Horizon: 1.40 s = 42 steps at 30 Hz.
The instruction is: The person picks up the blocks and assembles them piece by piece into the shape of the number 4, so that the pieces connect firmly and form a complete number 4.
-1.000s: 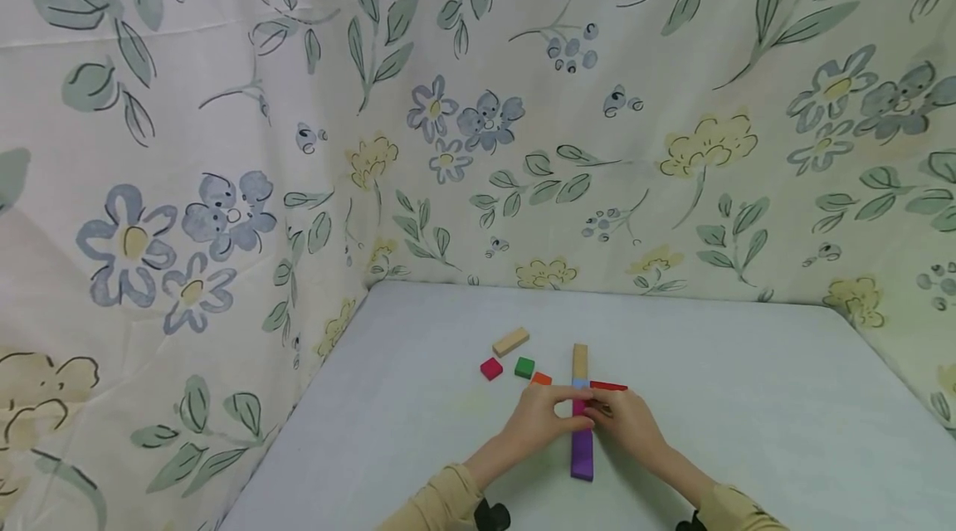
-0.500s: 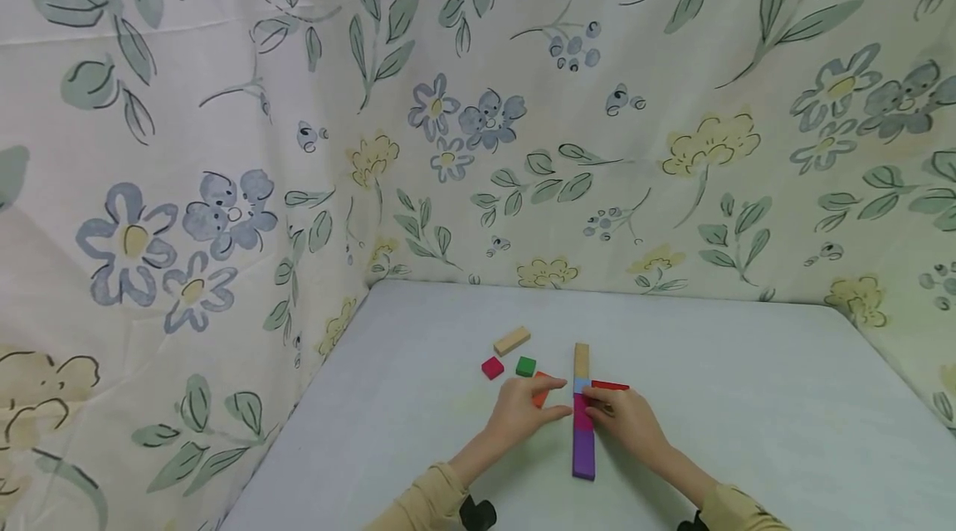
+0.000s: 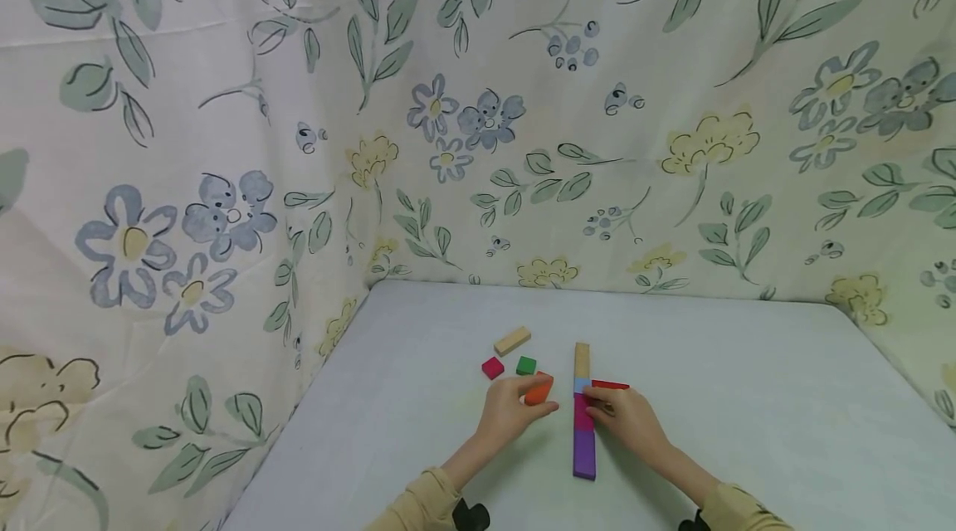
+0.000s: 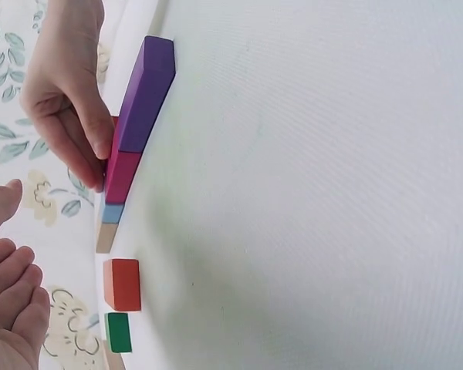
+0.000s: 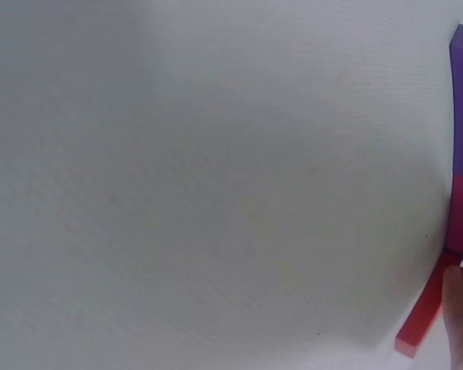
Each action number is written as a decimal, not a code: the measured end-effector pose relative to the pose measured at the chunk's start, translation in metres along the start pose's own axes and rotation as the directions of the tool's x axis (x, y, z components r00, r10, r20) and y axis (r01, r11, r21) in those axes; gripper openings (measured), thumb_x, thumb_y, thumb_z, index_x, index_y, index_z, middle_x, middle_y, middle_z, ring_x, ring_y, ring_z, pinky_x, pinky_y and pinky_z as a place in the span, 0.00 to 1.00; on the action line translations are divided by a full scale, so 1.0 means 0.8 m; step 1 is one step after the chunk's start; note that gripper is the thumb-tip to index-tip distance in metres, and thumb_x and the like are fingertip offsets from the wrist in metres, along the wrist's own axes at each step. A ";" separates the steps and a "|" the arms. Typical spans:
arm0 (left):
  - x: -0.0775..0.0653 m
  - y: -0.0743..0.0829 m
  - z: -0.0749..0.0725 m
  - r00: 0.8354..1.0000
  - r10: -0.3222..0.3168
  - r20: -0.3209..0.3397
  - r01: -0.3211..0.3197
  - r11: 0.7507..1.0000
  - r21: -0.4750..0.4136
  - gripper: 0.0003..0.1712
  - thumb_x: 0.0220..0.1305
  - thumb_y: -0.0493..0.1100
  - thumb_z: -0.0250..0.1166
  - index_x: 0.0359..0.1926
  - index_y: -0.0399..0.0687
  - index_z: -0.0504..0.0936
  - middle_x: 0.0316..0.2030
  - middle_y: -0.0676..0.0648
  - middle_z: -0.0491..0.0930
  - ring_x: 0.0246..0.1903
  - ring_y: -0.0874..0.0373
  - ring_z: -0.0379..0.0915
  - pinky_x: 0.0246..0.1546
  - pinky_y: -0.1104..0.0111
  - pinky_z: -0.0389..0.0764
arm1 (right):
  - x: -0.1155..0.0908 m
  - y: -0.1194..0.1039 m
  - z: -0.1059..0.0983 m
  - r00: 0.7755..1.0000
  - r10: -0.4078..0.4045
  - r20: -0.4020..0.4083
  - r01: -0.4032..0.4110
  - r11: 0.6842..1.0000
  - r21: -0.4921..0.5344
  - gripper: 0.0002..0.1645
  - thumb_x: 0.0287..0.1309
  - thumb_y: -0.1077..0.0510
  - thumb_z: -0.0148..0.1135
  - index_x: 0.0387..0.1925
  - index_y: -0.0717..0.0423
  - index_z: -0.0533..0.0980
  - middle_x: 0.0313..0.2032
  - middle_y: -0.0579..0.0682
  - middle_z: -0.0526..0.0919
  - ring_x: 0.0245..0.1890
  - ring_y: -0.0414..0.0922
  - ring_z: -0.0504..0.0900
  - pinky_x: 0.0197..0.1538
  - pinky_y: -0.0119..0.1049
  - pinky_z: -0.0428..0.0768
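While both your hands work over the white table (image 3: 747, 398), count nine blocks on it: four in a straight row, one red, four loose to the left. Running away from you, the row goes one purple block (image 3: 584, 456), one magenta block (image 3: 583, 417), one blue block (image 3: 578, 386), one wood block (image 3: 582, 361), all end to end. Your single red block (image 5: 429, 304) juts off to the row's right, its end meeting the row near the magenta one's far end. Over on the left you've got one orange block (image 3: 538, 392), one green block (image 3: 526, 365), one crimson block (image 3: 492, 367) and a second wood block (image 3: 512, 340), farthest back and slanted. And the orange one is a plain, flat-faced chunk, resting on the table, two faces in different shades from your left wrist. Your left hand (image 3: 502, 411) is right by it, thumb and fingers wide apart, gripping nothing. Your right hand (image 3: 633, 421) has its fingertips at the row's right side, beside the magenta; whether they pinch or merely touch, I cannot tell.
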State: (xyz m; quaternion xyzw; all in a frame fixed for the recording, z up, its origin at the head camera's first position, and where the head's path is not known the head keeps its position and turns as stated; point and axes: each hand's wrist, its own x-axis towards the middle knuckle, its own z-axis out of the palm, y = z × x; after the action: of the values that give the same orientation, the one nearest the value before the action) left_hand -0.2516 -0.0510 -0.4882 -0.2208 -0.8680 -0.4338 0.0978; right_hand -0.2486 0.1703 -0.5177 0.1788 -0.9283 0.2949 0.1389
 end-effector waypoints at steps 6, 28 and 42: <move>0.000 -0.011 -0.004 0.999 -0.044 -0.001 0.043 0.997 -0.058 0.23 0.52 0.46 0.72 0.49 0.43 0.83 0.47 0.46 0.84 0.48 0.53 0.80 0.45 0.60 0.81 | 0.000 0.000 -0.001 1.000 0.019 0.003 -0.019 1.000 0.000 0.16 0.46 0.63 0.71 0.41 0.58 0.84 0.36 0.51 0.88 0.33 0.44 0.86 0.35 0.31 0.81; -0.006 -0.031 0.020 0.976 -0.186 -0.114 0.186 0.982 -0.018 0.21 0.45 0.43 0.76 0.42 0.38 0.86 0.37 0.43 0.87 0.37 0.52 0.83 0.35 0.69 0.79 | 0.001 0.004 0.003 1.000 0.017 0.006 -0.017 0.999 -0.032 0.15 0.47 0.62 0.71 0.40 0.57 0.84 0.36 0.50 0.88 0.34 0.43 0.86 0.36 0.32 0.81; -0.003 -0.028 0.035 0.957 -0.218 -0.192 0.233 0.971 0.061 0.20 0.42 0.42 0.78 0.39 0.40 0.86 0.32 0.48 0.87 0.33 0.58 0.81 0.34 0.72 0.77 | 0.000 0.001 0.002 1.000 0.019 0.001 -0.019 0.999 -0.030 0.15 0.46 0.62 0.71 0.41 0.58 0.84 0.36 0.51 0.88 0.34 0.44 0.86 0.35 0.31 0.81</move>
State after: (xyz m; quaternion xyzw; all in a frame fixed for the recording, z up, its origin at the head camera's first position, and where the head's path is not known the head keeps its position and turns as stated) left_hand -0.2594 -0.0409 -0.5222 -0.0752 -0.8921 -0.4243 0.1363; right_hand -0.2495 0.1702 -0.5193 0.1681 -0.9343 0.2823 0.1381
